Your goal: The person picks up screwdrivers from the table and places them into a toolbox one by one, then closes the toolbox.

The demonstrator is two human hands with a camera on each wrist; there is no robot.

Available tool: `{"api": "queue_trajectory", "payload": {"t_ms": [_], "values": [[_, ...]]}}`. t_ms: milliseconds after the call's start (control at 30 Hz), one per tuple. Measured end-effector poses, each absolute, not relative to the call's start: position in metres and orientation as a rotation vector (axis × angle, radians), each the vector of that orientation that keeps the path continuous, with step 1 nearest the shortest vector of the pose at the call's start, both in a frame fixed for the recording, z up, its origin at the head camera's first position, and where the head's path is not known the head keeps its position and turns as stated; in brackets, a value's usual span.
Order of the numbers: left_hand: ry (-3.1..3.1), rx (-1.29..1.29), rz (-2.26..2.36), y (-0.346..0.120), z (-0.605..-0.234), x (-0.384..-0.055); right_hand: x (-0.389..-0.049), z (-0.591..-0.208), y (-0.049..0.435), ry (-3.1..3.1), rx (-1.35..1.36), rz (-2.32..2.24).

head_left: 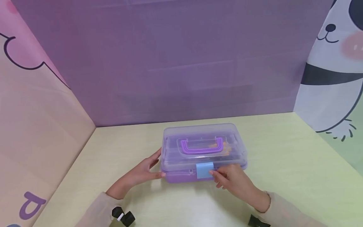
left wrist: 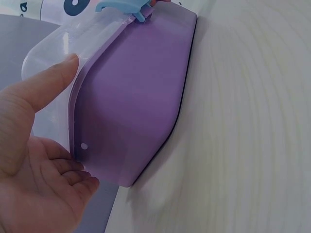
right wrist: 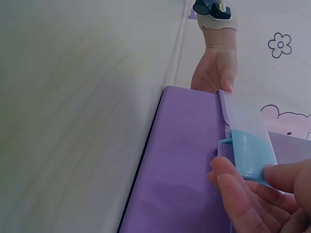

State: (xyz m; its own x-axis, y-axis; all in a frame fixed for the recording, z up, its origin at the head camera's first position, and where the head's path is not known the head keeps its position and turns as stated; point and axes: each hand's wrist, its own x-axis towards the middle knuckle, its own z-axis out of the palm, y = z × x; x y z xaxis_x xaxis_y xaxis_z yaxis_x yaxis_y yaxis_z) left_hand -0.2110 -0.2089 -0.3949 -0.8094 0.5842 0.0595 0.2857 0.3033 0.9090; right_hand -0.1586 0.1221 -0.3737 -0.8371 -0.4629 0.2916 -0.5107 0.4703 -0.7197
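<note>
A purple plastic storage box (head_left: 177, 178) with a clear lid (head_left: 173, 135) stands on the table, lid down. A purple carry handle (head_left: 202, 151) lies on top, and something orange (head_left: 227, 148) shows dimly through the lid. My left hand (head_left: 144, 170) holds the box's left end, thumb at the lid's edge and fingertips against the end wall (left wrist: 116, 170). At the front, my right hand (head_left: 233, 181) pinches the right edge of a light blue latch (head_left: 204, 170) between thumb and fingers. In the right wrist view the latch (right wrist: 250, 153) stands out from the purple front wall (right wrist: 180, 160).
The pale wooden table (head_left: 283, 164) extends around the box. Behind it rises a purple backdrop (head_left: 181, 63). Printed panels flank the table, a pink and cream one (head_left: 37, 126) at left and a panda one (head_left: 334, 94) at right.
</note>
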Motion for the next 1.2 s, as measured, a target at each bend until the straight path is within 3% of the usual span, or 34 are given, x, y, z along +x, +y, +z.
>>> {"api": "queue_trajectory", "payload": {"t_ms": [1200], "values": [[2.319,0.811,1.483,-0.2086,-0.3966,-0.2128,-0.1594,-0.3693,0.1237,-2.567,0.856,1.31]]}}
